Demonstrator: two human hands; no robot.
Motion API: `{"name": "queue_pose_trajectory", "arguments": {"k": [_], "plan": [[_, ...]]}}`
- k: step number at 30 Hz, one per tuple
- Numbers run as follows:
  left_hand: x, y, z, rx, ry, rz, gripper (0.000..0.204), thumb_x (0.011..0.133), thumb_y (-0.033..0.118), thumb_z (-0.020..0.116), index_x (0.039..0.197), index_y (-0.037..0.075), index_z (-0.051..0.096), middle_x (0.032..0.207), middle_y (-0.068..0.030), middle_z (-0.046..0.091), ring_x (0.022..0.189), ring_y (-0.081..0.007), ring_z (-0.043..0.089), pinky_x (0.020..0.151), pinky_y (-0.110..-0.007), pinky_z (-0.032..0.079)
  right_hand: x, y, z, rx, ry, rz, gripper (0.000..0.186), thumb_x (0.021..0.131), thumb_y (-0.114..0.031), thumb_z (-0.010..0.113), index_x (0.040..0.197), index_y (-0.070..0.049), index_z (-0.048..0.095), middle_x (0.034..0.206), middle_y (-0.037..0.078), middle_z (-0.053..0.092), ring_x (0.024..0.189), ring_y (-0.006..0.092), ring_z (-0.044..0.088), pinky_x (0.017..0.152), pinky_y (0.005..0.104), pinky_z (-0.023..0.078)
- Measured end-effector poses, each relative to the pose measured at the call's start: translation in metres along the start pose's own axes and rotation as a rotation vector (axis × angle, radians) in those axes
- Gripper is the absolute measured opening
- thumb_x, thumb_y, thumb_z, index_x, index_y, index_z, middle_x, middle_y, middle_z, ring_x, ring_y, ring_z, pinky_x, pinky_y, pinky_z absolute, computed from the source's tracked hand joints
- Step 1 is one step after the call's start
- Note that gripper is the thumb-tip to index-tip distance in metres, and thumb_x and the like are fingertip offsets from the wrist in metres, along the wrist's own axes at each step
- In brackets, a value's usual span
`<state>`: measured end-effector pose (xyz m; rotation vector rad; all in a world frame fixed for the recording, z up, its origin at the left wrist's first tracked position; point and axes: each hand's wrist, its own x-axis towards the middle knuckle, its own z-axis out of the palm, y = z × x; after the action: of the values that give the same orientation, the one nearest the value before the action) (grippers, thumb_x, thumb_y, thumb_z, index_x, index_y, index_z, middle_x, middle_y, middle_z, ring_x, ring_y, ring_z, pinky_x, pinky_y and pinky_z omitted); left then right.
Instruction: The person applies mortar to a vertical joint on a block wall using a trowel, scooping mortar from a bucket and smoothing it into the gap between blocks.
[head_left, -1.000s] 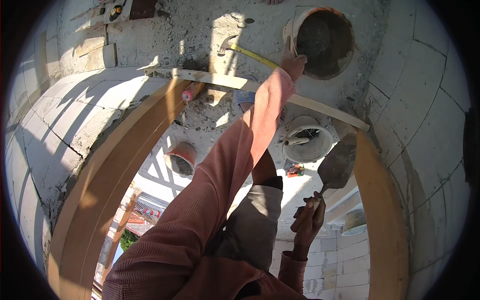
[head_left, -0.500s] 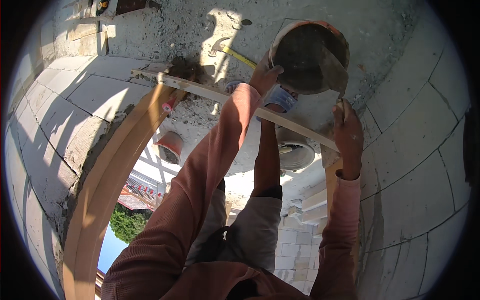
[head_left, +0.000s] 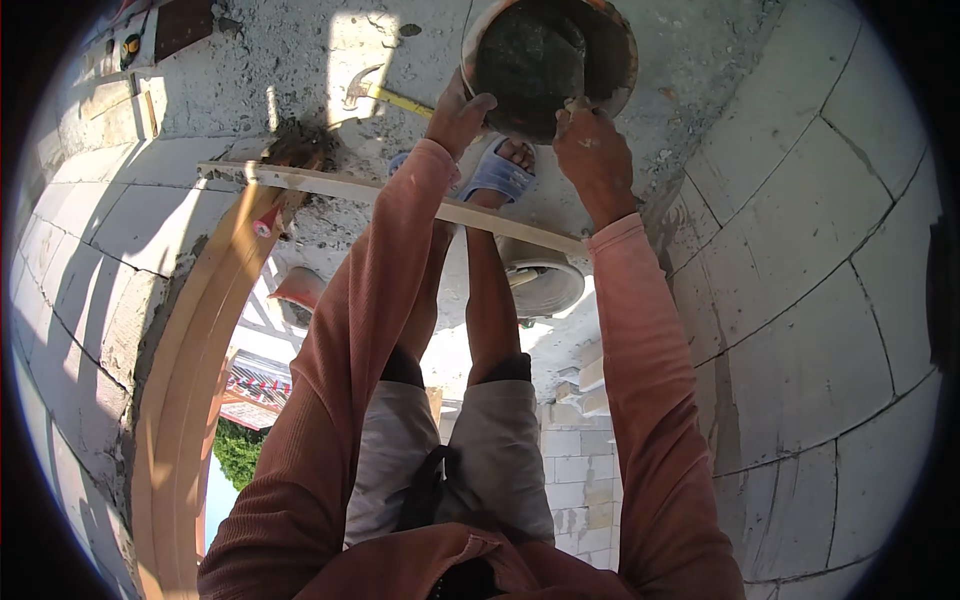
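Note:
My left hand [head_left: 460, 120] grips the near left rim of a round, dark-inside bucket [head_left: 630, 62], its thumb showing at the edge. In my right hand [head_left: 595, 160] is the handle of a trowel; its flat blade [head_left: 568, 65] reaches down inside the bucket. How much mortar the bucket holds is too dark to tell. Beneath my forearms, a long wooden strip [head_left: 310, 181] runs crosswise, its left part on top of a curved-looking wooden frame [head_left: 205, 330].
A hammer with a yellow handle [head_left: 395, 98] lies on the rough floor left of the bucket. Lower down stand a grey bucket [head_left: 560, 298] and a reddish bucket [head_left: 297, 288]. Pale block walls rise at left [head_left: 80, 250] and right [head_left: 800, 370]. My sandalled foot [head_left: 500, 180] is below the bucket.
My right hand has swung left and up, bringing the trowel blade from the bucket's right rim into it. The bucket, still held by my left hand, appears higher and farther left as the view shifts.

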<state>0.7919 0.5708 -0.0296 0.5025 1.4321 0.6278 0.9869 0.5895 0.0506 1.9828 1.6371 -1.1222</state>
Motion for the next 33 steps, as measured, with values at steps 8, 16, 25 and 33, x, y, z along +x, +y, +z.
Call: {"name": "queue_pose_trajectory", "arguments": {"k": [8, 16, 25, 33], "plan": [[0.010, -0.008, -0.009, 0.061, -0.035, 0.124, 0.064, 0.080, 0.009, 0.062, 0.141, -0.002, 0.046, 0.126, -0.0186, 0.064, 0.113, -0.0280, 0.062, 0.098, -0.036, 0.050, 0.005, 0.022, 0.036, 0.259, 0.066, -0.265, 0.035, 0.101, -0.036, 0.058, 0.111, -0.004, 0.068, 0.089, 0.019, 0.072, 0.081, 0.0367, 0.073, 0.068, 0.0475, 0.057], [0.011, 0.021, -0.031, -0.024, -0.162, -0.173, 0.071, 0.084, 0.008, 0.069, 0.149, 0.007, 0.041, 0.129, -0.0138, 0.063, 0.117, -0.0251, 0.062, 0.100, -0.039, 0.053, -0.017, 0.065, 0.039, 1.115, -0.407, 0.167, 0.048, 0.097, -0.041, 0.069, 0.130, -0.007, 0.066, 0.086, 0.002, 0.064, 0.055, 0.0075, 0.053, 0.046, 0.0238, 0.041], [-0.125, 0.022, -0.081, -0.283, 0.196, -0.151, 0.061, 0.106, 0.022, 0.051, 0.159, 0.003, 0.027, 0.146, -0.0207, 0.052, 0.130, -0.0284, 0.058, 0.106, -0.038, 0.050, -0.054, 0.010, 0.020, 1.086, -0.205, -0.107, 0.052, 0.100, -0.033, 0.068, 0.138, 0.002, 0.060, 0.087, 0.002, 0.065, 0.060, 0.0052, 0.052, 0.052, 0.0220, 0.041], [-0.375, 0.038, -0.091, 0.466, 0.134, -0.524, 0.065, 0.102, 0.032, 0.057, 0.153, -0.001, 0.037, 0.147, -0.0289, 0.049, 0.138, -0.0401, 0.049, 0.114, -0.045, 0.039, -0.002, -0.114, 0.079, 0.726, 0.084, -0.618, 0.048, 0.100, -0.029, 0.066, 0.134, 0.003, 0.061, 0.093, 0.012, 0.067, 0.065, 0.0203, 0.062, 0.059, 0.0326, 0.050]]}}
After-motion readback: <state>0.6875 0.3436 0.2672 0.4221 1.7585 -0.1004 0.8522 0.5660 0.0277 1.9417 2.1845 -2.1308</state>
